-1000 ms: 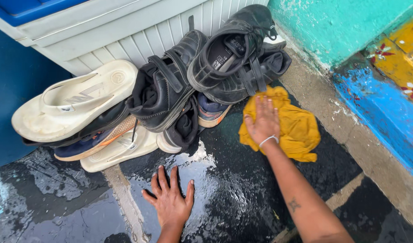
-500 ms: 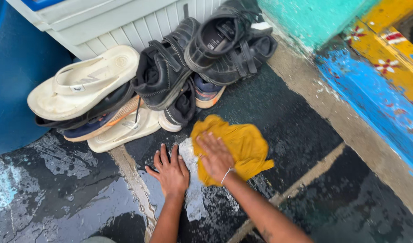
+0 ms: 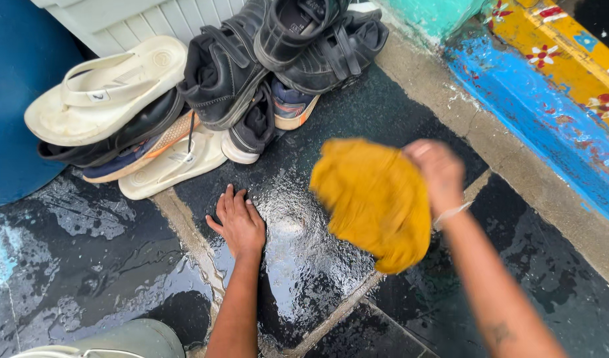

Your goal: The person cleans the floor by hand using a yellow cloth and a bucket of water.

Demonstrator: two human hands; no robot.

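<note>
Yellow cloth lifted over the wet floor

Your right hand (image 3: 437,169) gripped the blurred yellow cloth (image 3: 374,199), raised right of centre; your left hand (image 3: 238,222) lay flat, fingers spread, on the wet dark floor (image 3: 304,265) near the shoe pile (image 3: 205,86).

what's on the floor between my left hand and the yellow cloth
In the head view, only bare wet dark floor, shiny with water, lies between the left hand and the yellow cloth.

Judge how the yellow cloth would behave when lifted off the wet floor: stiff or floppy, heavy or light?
Probably floppy: the yellow cloth hangs bunched and folded from the right hand, with no fixed shape. It may be somewhat heavy for its size, since the dark floor under it glistens with water. It could drip or cling when moved.
</note>
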